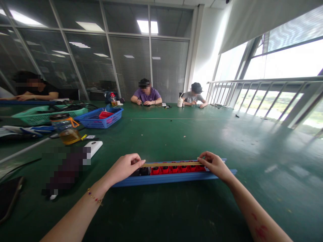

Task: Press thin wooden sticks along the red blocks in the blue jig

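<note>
Thin yellowish strips (174, 164), perhaps wires or rods, run straight between my two hands. My left hand (132, 163) pinches their left end between thumb and fingertips. At the other end, my right hand (210, 163) grips them in the same way. Directly beneath lies a long blue channel (169, 179) with raised sides, flat on the table. A row of several red square blocks (165, 170) with dark centres sits inside it. To their left is a black block (144, 171), partly covered by the strips and my left hand.
On the green table (161, 208) to the left are a white power bank (95, 148), a jar of amber liquid (67, 131), a blue basket (101, 121), a green basket (30, 116) and a dark phone (10, 198). Three people sit across the table.
</note>
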